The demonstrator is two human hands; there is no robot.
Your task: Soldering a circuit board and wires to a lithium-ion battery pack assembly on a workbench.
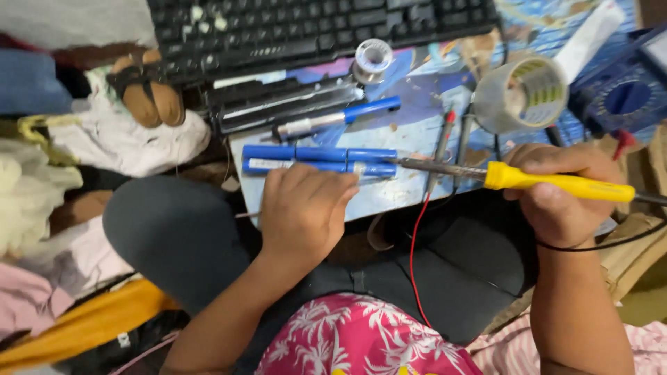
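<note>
At centre frame the left hand [306,208] lies palm-down with its fingers pressed on the near one of two rows of blue cylindrical battery cells [318,160], which lie side by side on a board [389,191] across the person's lap. The right hand [559,198], at right of centre, is closed around the yellow handle of a soldering iron [556,182] whose metal tip points left and meets the right end of the cells. A roll of tape [521,94] stands above the iron, a spool of solder wire [372,58] sits at upper centre below a black keyboard [313,28], and a red wire [415,257] trails down over the lap.
</note>
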